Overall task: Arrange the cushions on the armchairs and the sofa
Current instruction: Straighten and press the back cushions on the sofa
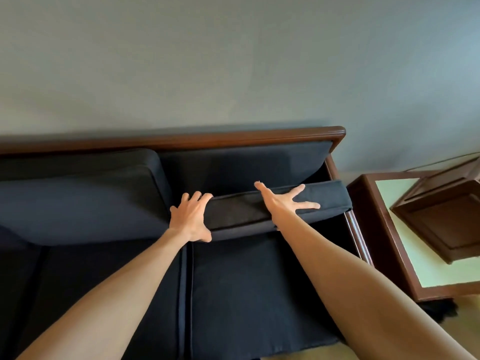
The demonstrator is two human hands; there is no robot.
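Note:
A dark navy sofa with a brown wooden frame [259, 137] stands against the wall. Its right back cushion [241, 214] leans forward off the backrest, with its top edge toward me. My left hand [191, 219] grips that cushion's left end, fingers curled over the edge. My right hand [284, 200] lies flat on the cushion's top edge with its fingers spread. The left back cushion [78, 198] rests against the backrest. Two seat cushions [246, 294] lie below my arms.
A brown wooden side table [374, 229] with a pale green top stands right of the sofa. A dark wooden box-shaped piece [446, 216] sits tilted on it. A grey-blue wall is behind. Tan floor shows at the lower right.

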